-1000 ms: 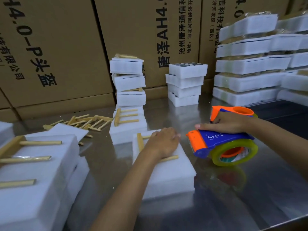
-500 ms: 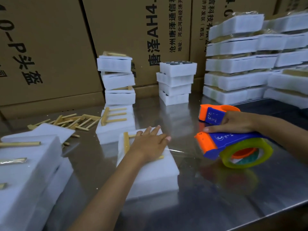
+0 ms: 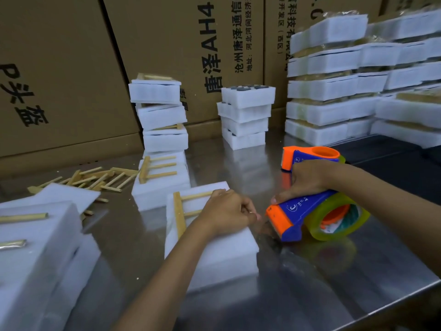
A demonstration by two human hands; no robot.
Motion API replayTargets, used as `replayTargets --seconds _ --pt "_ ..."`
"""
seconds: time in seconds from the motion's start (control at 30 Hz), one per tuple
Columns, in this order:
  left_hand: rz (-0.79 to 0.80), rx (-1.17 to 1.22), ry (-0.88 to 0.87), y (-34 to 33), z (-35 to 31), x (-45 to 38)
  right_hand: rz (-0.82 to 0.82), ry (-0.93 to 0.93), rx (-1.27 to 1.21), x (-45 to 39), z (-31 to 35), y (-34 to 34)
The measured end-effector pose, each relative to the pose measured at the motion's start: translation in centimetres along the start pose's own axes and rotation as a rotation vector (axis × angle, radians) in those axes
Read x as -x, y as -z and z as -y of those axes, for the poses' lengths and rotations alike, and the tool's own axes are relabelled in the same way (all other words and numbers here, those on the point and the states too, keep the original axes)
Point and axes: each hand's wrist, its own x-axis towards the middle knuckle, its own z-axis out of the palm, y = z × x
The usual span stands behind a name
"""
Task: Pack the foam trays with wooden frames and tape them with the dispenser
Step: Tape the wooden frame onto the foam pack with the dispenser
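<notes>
The tape dispenser (image 3: 312, 215) has swung back in toward the foam tray (image 3: 222, 249), its orange mouth now just beside the tray's right edge at centre frame. The left hand (image 3: 229, 215), flat before, is curled on the tray over a wooden frame (image 3: 181, 211); whether it pinches tape I cannot tell. The right hand (image 3: 307, 181) grips the dispenser. Loose sticks (image 3: 95, 179) lie at left; foam stacks (image 3: 334, 77) fill the upper right.
</notes>
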Motion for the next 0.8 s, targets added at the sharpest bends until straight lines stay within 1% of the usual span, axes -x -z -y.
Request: replayTargets --seconds 0.07,0.17,0.23,0.27,0.37,0.43,0.5,0.63,0.77,0.8 --pt "-0.014 0.063 0.005 0.1 0.1 0.1 -0.018 0.001 0.040 0.9 -0.3 1.5" --pt "-0.020 0.131 0.001 -0.1 0.1 0.3 -0.077 -0.015 0.179 1.2 0.6 0.7" --pt "-0.017 0.181 -0.006 0.0 0.0 0.4 -0.115 -0.047 0.201 1.3 0.6 0.2" --pt "-0.017 0.246 -0.016 0.2 -0.1 0.5 -0.128 -0.077 0.221 1.4 0.6 0.4" --pt "-0.070 0.624 -0.055 0.9 -0.2 0.7 -0.169 -0.134 0.342 1.5 1.8 -0.3" --pt "-0.102 0.696 -0.058 1.1 -0.3 0.9 -0.202 -0.111 0.450 1.4 3.1 -1.0" --pt "-0.109 0.728 -0.041 1.0 -0.3 0.8 -0.247 -0.101 0.457 1.7 3.5 -1.2" --pt "-0.139 0.803 -0.004 1.3 -0.2 0.6 -0.452 -0.181 0.308 3.0 1.7 -0.7" --pt "-0.099 0.750 0.027 1.2 -0.3 0.4 -0.766 -0.243 0.273 2.8 0.9 -1.9" --pt "-0.094 0.748 0.028 1.2 -0.3 0.4 -0.811 -0.247 0.251 2.7 0.9 -2.6"
